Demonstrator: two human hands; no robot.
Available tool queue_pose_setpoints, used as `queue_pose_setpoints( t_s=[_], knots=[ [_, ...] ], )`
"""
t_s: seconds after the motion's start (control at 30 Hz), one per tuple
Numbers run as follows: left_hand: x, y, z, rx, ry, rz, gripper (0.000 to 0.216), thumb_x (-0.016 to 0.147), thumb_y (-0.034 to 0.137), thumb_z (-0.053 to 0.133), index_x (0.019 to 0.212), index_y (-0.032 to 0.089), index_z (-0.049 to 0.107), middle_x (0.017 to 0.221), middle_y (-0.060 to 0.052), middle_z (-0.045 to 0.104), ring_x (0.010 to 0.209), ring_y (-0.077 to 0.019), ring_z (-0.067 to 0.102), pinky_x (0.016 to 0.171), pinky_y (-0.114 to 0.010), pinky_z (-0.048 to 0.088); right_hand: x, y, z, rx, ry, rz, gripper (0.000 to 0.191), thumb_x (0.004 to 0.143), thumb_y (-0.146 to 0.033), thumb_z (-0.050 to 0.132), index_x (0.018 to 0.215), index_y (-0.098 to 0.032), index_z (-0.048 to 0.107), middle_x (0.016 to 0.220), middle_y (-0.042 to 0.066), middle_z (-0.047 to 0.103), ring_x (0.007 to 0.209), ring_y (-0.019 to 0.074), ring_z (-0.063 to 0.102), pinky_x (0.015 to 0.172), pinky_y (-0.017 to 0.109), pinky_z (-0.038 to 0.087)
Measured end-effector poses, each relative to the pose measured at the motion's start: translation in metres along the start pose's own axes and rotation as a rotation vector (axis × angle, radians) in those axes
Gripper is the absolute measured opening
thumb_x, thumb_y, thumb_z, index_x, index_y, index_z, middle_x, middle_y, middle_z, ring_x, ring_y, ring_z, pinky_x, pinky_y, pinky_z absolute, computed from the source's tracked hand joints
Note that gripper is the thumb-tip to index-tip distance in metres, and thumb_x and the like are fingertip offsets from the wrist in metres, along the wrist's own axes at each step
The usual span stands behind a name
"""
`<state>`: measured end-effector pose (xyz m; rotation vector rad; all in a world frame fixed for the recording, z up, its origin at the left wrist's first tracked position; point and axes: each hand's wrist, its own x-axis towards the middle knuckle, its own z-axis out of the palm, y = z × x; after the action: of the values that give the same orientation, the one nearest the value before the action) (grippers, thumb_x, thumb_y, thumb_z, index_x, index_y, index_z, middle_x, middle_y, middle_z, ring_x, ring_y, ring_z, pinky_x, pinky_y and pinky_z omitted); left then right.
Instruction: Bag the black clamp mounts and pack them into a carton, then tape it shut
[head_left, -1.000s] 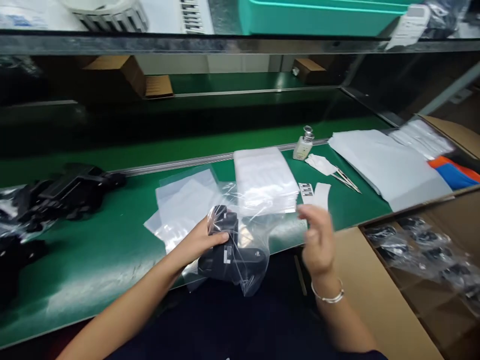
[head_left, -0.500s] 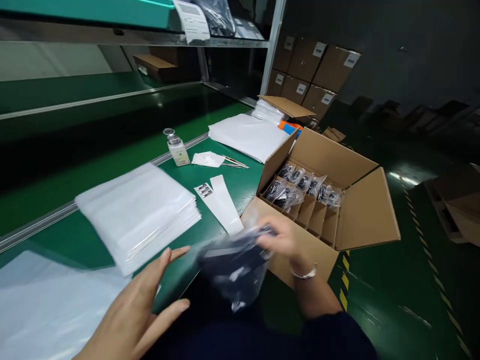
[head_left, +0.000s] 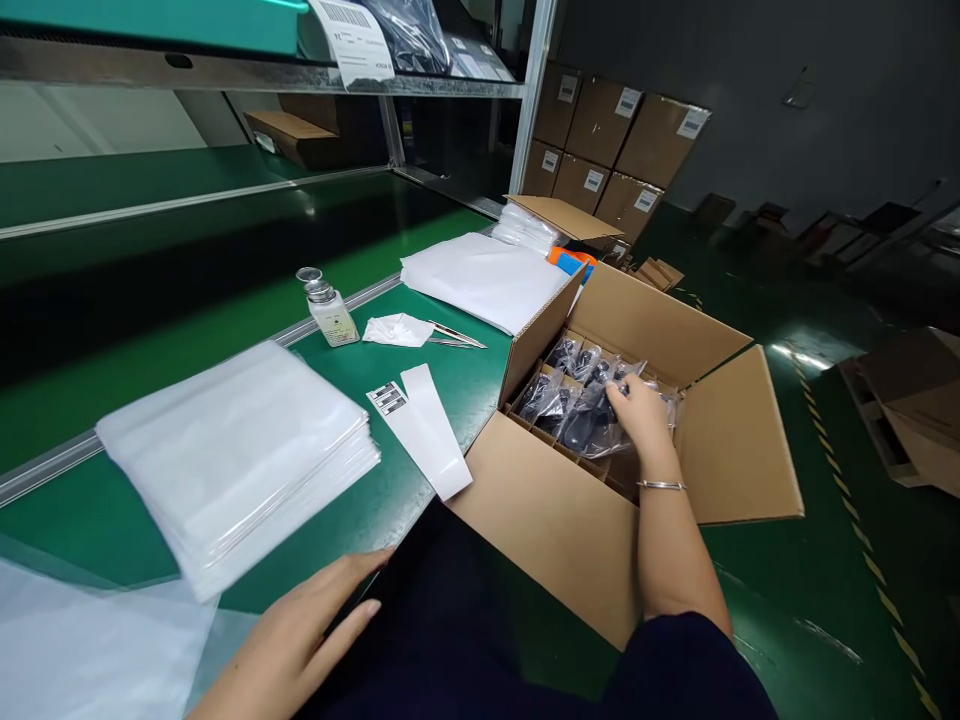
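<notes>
My right hand (head_left: pixel 643 412) is inside the open cardboard box (head_left: pixel 551 520), with its fingers closed on a dark item in a clear plastic bag (head_left: pixel 589 425). The item hangs at the front of the divided compartments; its exact kind is hidden by the wrapping. Several other bagged dark items (head_left: pixel 564 352) fill compartments behind and beside it. My left hand (head_left: pixel 311 625) holds nothing, thumb and fingers apart, at the front edge of the green table (head_left: pixel 330 535). Nearest to it lies a stack of clear plastic bags (head_left: pixel 240 445).
White label strips (head_left: pixel 435 430) lie between the bags and the box. Behind them are tweezers (head_left: pixel 459 338), a crumpled white tissue (head_left: pixel 397 329) and a bottle (head_left: pixel 332 318). A pile of white sheets (head_left: pixel 487 280) sits behind the box, and a metal shelf (head_left: pixel 450 88) spans above.
My right hand has carried the bagged dark item from in front of me rightward into the box. My left hand has lowered slightly, and the view has shifted a little to the right.
</notes>
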<state>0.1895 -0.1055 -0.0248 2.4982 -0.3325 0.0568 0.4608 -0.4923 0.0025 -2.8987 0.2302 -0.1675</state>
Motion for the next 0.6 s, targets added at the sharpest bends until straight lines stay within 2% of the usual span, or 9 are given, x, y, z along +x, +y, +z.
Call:
queue_pose_setpoints(
  t_s=[0.07,0.13,0.23,0.33,0.47,0.53,0.6],
  knots=[
    [0.000,0.000,0.000,0.008,-0.036,-0.013,0.034,0.093,0.037,0.053,0.125,0.031,0.063,0.119,0.003,0.072,0.102,-0.0175,0.072,0.084,-0.020,0.058,0.010,-0.014,0.007,-0.157,-0.054,-0.055,0.039,0.094,-0.047,0.042,0.100,-0.016,0.065,0.086,0.014,0.070,0.083,0.0263,0.064,0.073,0.033,0.041],
    [-0.001,-0.001,0.002,0.009,-0.060,-0.019,0.035,0.092,0.036,0.054,0.126,0.032,0.063,0.121,0.003,0.071,0.103,-0.0176,0.071,0.085,-0.020,0.057,0.015,-0.021,0.022,-0.269,-0.055,-0.116,0.046,0.098,-0.049,0.037,0.102,-0.014,0.067,0.099,0.019,0.070,0.099,0.0301,0.062,0.090,0.041,0.040],
    [-0.007,-0.005,0.008,-0.002,-0.046,-0.029,0.036,0.092,0.036,0.055,0.126,0.033,0.063,0.121,0.004,0.071,0.103,-0.0179,0.071,0.086,-0.020,0.057,0.015,-0.015,0.050,-0.322,-0.086,-0.179,0.052,0.101,-0.047,0.030,0.109,-0.012,0.067,0.120,0.021,0.063,0.118,0.0329,0.053,0.109,0.053,0.024],
    [-0.016,-0.011,0.012,-0.008,-0.018,-0.057,0.034,0.091,0.037,0.055,0.123,0.032,0.065,0.118,0.004,0.072,0.100,-0.0179,0.072,0.084,-0.019,0.058,0.010,-0.003,0.065,-0.310,-0.187,-0.207,0.047,0.101,-0.044,0.033,0.115,-0.014,0.066,0.129,0.018,0.059,0.125,0.0326,0.048,0.111,0.057,0.020],
    [-0.024,-0.016,0.011,-0.018,-0.012,-0.093,0.034,0.091,0.038,0.055,0.121,0.030,0.066,0.117,0.004,0.073,0.099,-0.0174,0.073,0.083,-0.018,0.057,0.008,-0.003,0.053,-0.295,-0.179,-0.194,0.047,0.102,-0.040,0.029,0.128,-0.017,0.060,0.135,0.016,0.055,0.130,0.0325,0.044,0.113,0.056,0.020],
    [-0.024,-0.017,0.008,-0.031,-0.017,-0.122,0.034,0.091,0.039,0.055,0.121,0.029,0.067,0.117,0.003,0.073,0.098,-0.0179,0.073,0.082,-0.019,0.057,0.011,-0.013,0.045,-0.255,-0.191,-0.180,0.047,0.102,-0.039,0.027,0.136,-0.018,0.053,0.139,0.015,0.052,0.129,0.0296,0.046,0.110,0.047,0.030],
    [-0.022,-0.015,0.006,-0.043,-0.025,-0.149,0.034,0.090,0.040,0.055,0.119,0.029,0.068,0.117,0.002,0.073,0.098,-0.0190,0.073,0.082,-0.020,0.058,0.017,-0.026,0.046,-0.221,-0.265,-0.179,0.044,0.099,-0.039,0.036,0.134,-0.018,0.054,0.135,0.015,0.056,0.121,0.0266,0.054,0.099,0.037,0.040]
  ],
)
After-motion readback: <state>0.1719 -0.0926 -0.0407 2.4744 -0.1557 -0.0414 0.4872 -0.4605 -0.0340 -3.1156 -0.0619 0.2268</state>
